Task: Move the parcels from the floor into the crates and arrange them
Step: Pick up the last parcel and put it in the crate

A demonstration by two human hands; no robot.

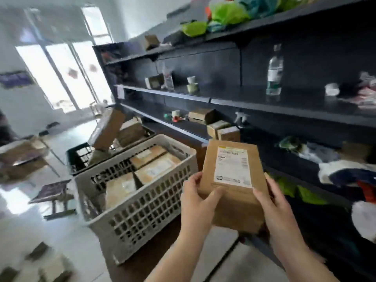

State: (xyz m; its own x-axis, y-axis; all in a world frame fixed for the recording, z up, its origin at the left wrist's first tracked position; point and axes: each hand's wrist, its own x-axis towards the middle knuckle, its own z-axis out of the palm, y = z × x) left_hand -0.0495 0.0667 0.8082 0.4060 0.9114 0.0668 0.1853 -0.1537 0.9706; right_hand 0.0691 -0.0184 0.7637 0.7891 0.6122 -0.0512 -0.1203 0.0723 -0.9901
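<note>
I hold a brown cardboard parcel (232, 180) with a white shipping label in the air, to the right of a white slatted crate (142, 202). My left hand (198, 202) grips its left edge, thumb on the top face. My right hand (273, 206) grips its right edge. The white crate holds several flat brown parcels laid side by side. Behind it stands a black crate (81, 157) with more boxes, one long carton (107, 129) leaning upright out of it. Small parcels (38, 267) lie on the floor at lower left.
Dark shelving (223, 100) runs along the right, carrying small boxes, cups, a clear bottle (274, 72), green bags and cloth. A small low stool (55, 194) stands left of the white crate. More cartons (20, 157) are piled at far left. Bright glass doors are at the back.
</note>
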